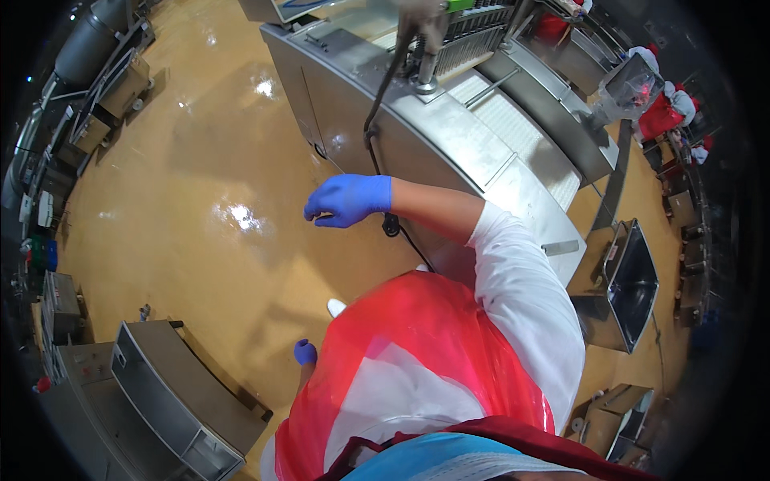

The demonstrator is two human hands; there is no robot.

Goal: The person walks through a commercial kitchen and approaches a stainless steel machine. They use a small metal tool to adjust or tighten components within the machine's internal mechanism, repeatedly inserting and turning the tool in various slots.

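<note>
My right hand (pixel 346 201), in a blue glove, is stretched across in front of me over the tan floor, beside the near side of a steel machine (pixel 449 148). Its fingers bend loosely, a gap shows below them, and nothing is seen in them. A black cable (pixel 375 120) runs down the machine's side and passes behind my right wrist, with a dark fitting (pixel 391 225) just under it. Low at my left side, next to my red apron (pixel 417 321), is my left hand (pixel 305 351), also gloved in blue. It shows only in part, and its fingers cannot be made out.
The machine has a pale ribbed belt (pixel 517 128) and a row of metal slats (pixel 473 40). Steel tables (pixel 172 401) stand at lower left. An open steel bin (pixel 630 284) is at the right. Farther right are people in red aprons (pixel 662 116). Carts (pixel 120 84) line the far left.
</note>
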